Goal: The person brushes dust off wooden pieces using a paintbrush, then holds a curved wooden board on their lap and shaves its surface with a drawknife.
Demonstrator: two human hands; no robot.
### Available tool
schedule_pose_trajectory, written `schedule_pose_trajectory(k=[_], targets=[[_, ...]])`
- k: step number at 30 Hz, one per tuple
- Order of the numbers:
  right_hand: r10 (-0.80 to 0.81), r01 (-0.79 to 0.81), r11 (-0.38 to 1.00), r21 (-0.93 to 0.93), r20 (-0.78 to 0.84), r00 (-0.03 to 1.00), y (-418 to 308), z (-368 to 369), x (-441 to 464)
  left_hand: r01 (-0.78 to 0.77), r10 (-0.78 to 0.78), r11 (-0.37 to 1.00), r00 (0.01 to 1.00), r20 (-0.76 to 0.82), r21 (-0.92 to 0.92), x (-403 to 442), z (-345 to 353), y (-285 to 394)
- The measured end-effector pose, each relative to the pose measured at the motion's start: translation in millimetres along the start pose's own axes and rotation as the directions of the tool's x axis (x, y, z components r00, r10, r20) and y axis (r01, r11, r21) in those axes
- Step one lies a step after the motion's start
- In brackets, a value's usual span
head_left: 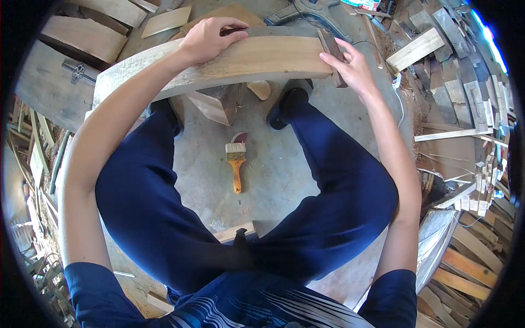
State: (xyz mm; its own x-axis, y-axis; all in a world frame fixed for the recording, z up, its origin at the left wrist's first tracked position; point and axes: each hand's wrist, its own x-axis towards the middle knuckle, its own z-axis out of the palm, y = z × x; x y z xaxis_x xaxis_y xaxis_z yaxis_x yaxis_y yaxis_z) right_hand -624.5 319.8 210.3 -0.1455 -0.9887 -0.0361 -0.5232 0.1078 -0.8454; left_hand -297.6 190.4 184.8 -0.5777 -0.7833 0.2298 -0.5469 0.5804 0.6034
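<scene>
**Brown block (334, 65) lies crosswise at the right end of a curved plank (273, 57)**

The relation that seems to count is the crossing of two long axes. The plank stretches from left to right in front of the person, above the feet, and bows gently, its middle farther from the body than its left end. Its broad left end points left and a little back toward the body; its squarer end points right. The block runs roughly across that line, its near tip leaning slightly rightward.

The right hand (350, 66) is the nearer one to the block, just to its right, and grips it between the thumb, on the plank side, and the fingers around the far part. From this hand the plank extends leftward.

The left hand (210, 41) is well apart from the block, left of the plank's middle. Its bent fingers and outstretched thumb straddle the far edge, seemingly pinching it; how firmly, I cannot tell.
</scene>
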Motion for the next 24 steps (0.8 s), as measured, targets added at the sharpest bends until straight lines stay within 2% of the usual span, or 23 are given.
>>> schedule_pose_trajectory(k=[3, 24], targets=[[-0.075, 0.075, 0.997, -0.010, -0.041, 0.996, 14, 0, 5, -0.003, 0.003, 1.000, 1.000, -0.001, 0.005, 0, 0, -1], [-0.069, 0.069, 0.997, 0.039, 0.011, 0.998, 25, -5, 5, -0.019, 0.020, 1.000, 0.999, 0.038, -0.005, 3, 0, -1]])
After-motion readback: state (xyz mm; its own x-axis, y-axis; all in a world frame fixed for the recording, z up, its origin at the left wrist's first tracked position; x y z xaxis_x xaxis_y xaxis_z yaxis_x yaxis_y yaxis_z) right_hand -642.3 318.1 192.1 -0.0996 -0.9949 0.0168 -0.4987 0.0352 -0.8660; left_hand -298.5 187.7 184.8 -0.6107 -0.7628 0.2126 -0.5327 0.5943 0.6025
